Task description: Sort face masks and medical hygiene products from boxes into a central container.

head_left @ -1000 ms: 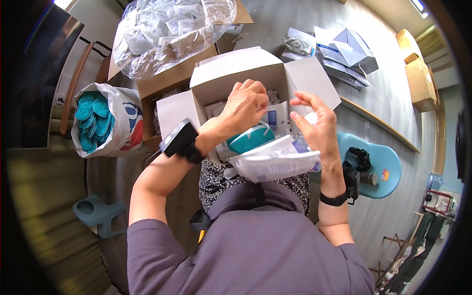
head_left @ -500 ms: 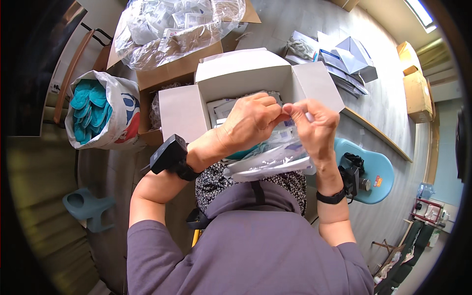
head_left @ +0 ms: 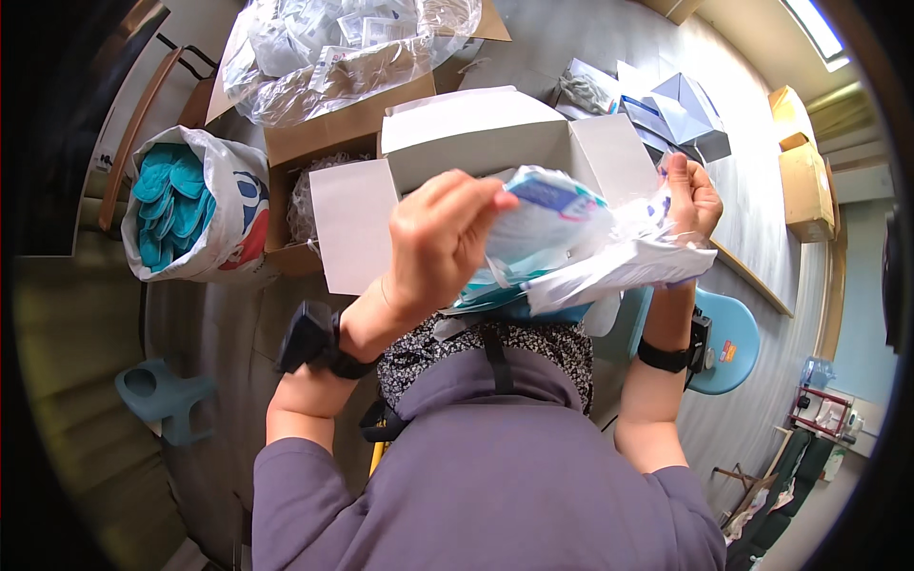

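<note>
My left hand (head_left: 433, 243) pinches the left corner of a clear plastic bag (head_left: 562, 224) with blue and teal print. On the other side my right hand (head_left: 697, 198) is closed on the bag's crumpled right edge. The bag is stretched wide between the hands, above my lap and the near side of an open white box (head_left: 476, 124). Hanging toward the right is a white, crinkled part of the bag. Below it, something teal (head_left: 490, 300) shows in part; its kind is unclear. Most of the box's inside is hidden behind the bag and my hands.
A white sack (head_left: 243, 214) of teal pads stands at the left. Beyond the box is a brown carton (head_left: 352, 105) under a plastic liner full of small packets. A blue stool (head_left: 728, 343) sits at the right, a grey-blue one (head_left: 171, 404) at the left.
My hands have moved from close together to wide apart, the right one outward and up, the left one leftward. The plastic bag has spread out and risen between them.
</note>
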A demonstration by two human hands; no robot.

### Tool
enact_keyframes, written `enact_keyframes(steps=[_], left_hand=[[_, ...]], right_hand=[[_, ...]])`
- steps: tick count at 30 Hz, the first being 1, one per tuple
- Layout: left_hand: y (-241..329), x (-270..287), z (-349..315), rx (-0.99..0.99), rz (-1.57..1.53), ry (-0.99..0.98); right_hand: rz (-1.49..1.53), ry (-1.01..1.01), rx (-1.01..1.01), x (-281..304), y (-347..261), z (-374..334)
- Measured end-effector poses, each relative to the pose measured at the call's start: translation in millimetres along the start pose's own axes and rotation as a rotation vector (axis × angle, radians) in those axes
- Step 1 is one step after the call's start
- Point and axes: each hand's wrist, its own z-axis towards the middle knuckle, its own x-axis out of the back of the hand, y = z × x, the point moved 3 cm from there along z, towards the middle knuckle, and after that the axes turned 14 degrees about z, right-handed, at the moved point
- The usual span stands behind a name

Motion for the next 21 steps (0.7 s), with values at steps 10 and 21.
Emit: enact_keyframes(steps=[10,21], left_hand=[[-80.6,-48.4,-11.3,0.857,-0.548,-0.281],[-79.1,-48.4,17.8,0.765,-0.857,-0.536]], right_hand=[[-0.277,-0.835,0.225,-54.8,-42.7,-76.3],[-0.600,-0.762,0.820,-53.7,-21.1,-79.6]])
